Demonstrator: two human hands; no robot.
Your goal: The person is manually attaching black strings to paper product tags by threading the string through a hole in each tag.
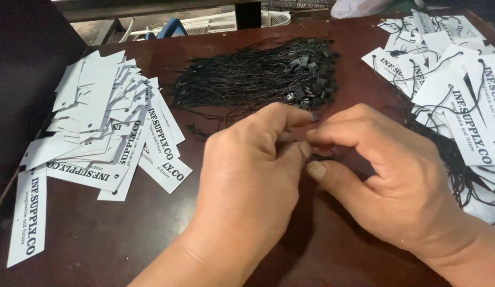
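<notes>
STEP: I judge stringing in hand | HANDS: left hand (252,175) and right hand (380,170) pinch one black string fastener (314,118) at frame centre | SUPPLY: fastener bundle (258,74) upper centre, blank tags (104,122) left, strung tags (455,90) right, on tabletop (98,239) | NEXT: calls for a fine fingertip grip.

Left hand (247,180) and right hand (385,175) fingertip to fingertip, perhaps pinching black string (314,118).

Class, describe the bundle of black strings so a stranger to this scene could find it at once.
Start at the dark brown table. At its far middle, beyond the left hand and right hand, lies the bundle of black strings. Unlike the loose white tags to its left and the strung tags to its right, it is all black, with small plastic locks bunched at one end.
</notes>
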